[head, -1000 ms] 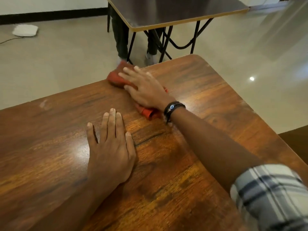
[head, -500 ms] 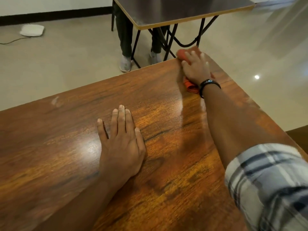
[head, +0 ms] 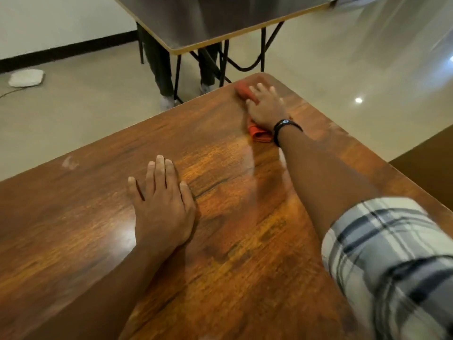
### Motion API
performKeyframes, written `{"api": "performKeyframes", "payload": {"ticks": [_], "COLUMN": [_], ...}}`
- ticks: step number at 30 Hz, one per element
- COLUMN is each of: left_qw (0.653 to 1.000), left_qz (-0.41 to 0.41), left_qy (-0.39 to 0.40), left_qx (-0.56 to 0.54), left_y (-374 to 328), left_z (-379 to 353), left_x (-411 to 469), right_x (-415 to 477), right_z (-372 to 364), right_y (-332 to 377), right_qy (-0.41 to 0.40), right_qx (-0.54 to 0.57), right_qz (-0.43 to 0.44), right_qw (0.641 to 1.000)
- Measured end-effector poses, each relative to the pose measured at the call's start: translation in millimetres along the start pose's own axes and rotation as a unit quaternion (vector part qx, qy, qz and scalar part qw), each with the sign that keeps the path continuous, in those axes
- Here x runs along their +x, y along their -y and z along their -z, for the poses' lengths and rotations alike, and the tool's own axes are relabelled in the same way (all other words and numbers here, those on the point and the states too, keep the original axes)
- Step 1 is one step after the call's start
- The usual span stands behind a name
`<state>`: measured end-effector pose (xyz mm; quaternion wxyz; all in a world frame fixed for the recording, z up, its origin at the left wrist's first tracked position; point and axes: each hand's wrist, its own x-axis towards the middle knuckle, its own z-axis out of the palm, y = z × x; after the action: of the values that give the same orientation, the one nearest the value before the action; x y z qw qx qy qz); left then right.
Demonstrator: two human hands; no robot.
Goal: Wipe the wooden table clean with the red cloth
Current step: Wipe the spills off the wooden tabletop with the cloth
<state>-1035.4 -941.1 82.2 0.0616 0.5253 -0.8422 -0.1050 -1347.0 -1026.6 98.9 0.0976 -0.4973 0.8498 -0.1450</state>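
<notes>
Red cloth (head: 260, 136) now at far corner of wooden table (head: 85, 229) under right hand (head: 266, 109), fingers (head: 261, 88) straight; left hand (head: 163, 204) flat

I seem to be in a plain canteen or hall, not a home: my wooden table (head: 245, 266) stands near a second table (head: 220, 18) on black metal legs (head: 263, 49), over glossy pale floor (head: 98, 114) with dark skirting (head: 66, 51).

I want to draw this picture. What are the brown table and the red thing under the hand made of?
The table looks like wood or wood-look laminate, glossy: brown grain, bright reflections. The red cloth looks like soft fabric, matte: it bunches in folds under the right hand.
</notes>
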Motion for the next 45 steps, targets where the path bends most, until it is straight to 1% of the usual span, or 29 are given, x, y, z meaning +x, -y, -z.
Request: {"api": "performKeyframes", "payload": {"ticks": [2,4,8,11,13,15,17,20,22,23,24,25,27,28,29,30,34,35,37,39,40,42,44,45], "left_qw": [1.0,1.0,1.0,1.0,1.0,1.0,1.0,0.998,0.991,0.981,0.96,0.928,0.84,0.799,0.775,0.767,0.756,0.758,0.772,0.783,0.788,0.81,0.84,0.86], "left_qz": [0.0,-0.003,-0.007,-0.012,-0.015,-0.009,-0.002,0.011,0.02,0.026,0.039,0.059,0.109,0.132,0.15,0.16,0.191,0.191,0.17,0.147,0.142,0.146,0.149,0.137], "left_qy": [0.001,-0.002,-0.005,-0.016,-0.025,-0.024,-0.021,-0.008,-0.016,-0.031,-0.056,-0.08,-0.099,-0.105,-0.116,-0.129,-0.204,-0.226,-0.268,-0.295,-0.294,-0.269,-0.226,-0.205], "left_qx": [-0.004,-0.011,-0.022,-0.012,-0.004,-0.002,-0.009,-0.059,-0.13,-0.191,-0.27,-0.358,-0.522,-0.577,-0.603,-0.607,-0.592,-0.582,-0.551,-0.528,-0.522,-0.501,-0.47,-0.447], "left_y": [-1,-1,2,2,2,2,2,3,5,5,6,7,15,23,34,48,100,108,116,121,121,120,116,112], "left_z": [1,2,0,-4,-7,-10,-11,-11,-9,-6,-2,6,25,33,39,44,54,56,59,62,63,62,58,56], "left_x": [0,-1,-2,-1,-1,1,4,7,7,7,7,6,0,-6,-13,-24,-72,-83,-100,-113,-120,-137,-158,-170], "right_x": [-9,-35,-112,-177,-206,-207,-190,-152,-129,-120,-112,-107,-102,-102,-104,-107,-137,-151,-190,-237,-263,-317,-363,-376], "right_z": [14,22,33,46,52,53,48,23,-1,-13,-24,-34,-53,-61,-68,-74,-95,-100,-109,-115,-116,-113,-102,-92], "right_y": [-42,-72,-121,-159,-171,-164,-141,-78,-22,9,40,70,129,154,178,197,253,263,274,270,262,235,198,175], "right_qy": [-0.014,-0.04,-0.074,-0.117,-0.138,-0.127,-0.107,-0.068,-0.038,-0.019,0.004,0.028,0.066,0.081,0.094,0.105,0.124,0.121,0.113,0.106,0.098,0.086,0.076,0.072], "right_qx": [-0.002,0.002,-0.005,-0.01,-0.004,0.01,0.008,0.001,0.001,0.005,0.01,0.015,0.015,0.013,0.009,0.003,-0.028,-0.031,-0.02,0.003,0.011,0.019,0.026,0.03], "right_qz": [-0.065,-0.099,-0.157,-0.212,-0.257,-0.282,-0.251,-0.129,-0.032,0.01,0.047,0.08,0.142,0.169,0.191,0.21,0.262,0.277,0.31,0.335,0.345,0.35,0.322,0.302], "right_qw": [0.998,0.994,0.985,0.97,0.957,0.951,0.962,0.989,0.999,1.0,0.999,0.996,0.987,0.982,0.977,0.972,0.957,0.953,0.944,0.936,0.933,0.933,0.943,0.95]}}
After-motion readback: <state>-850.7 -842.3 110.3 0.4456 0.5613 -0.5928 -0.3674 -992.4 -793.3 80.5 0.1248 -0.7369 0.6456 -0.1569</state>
